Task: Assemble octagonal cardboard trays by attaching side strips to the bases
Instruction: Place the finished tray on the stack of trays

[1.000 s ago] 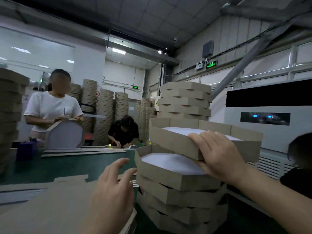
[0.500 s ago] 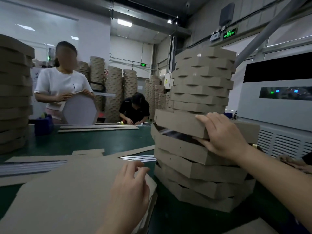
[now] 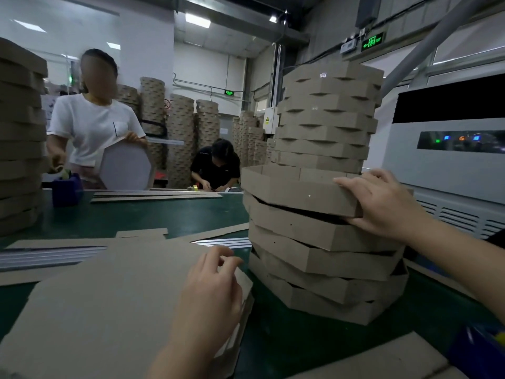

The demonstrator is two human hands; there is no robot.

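**A:** head view; where's the tray, and who's got it?

**B:** top tray (image 3: 295, 190) sits on the stack (image 3: 322, 258), right of centre on the bench (image 3: 164, 214); right hand (image 3: 382, 203) grips its near-right wall, fingers hooked over the rim, thumb under the bottom edge; the tray lies to the left of that hand and looks a bit tilted, with a dark gap under its near side, so I'd guess it's not fully seated

**A:** and the other one?

**B:** left hand (image 3: 213, 285) rests on the right corner of the base pile (image 3: 109, 291), fingers loosely curled; can't tell if it pinches a sheet, the fingertips are tucked behind the knuckles; if a fresh base is next, the left hand is way nearer, since the pile's right under it; strips (image 3: 224, 242) lie just past it, between pile and stack, long axis running left-right across the bench; more further back

**A:** anything hidden?

**B:** the inside of the top tray and the stack's far side; blue thing (image 3: 481, 351) bottom right is cut off, no idea what it is
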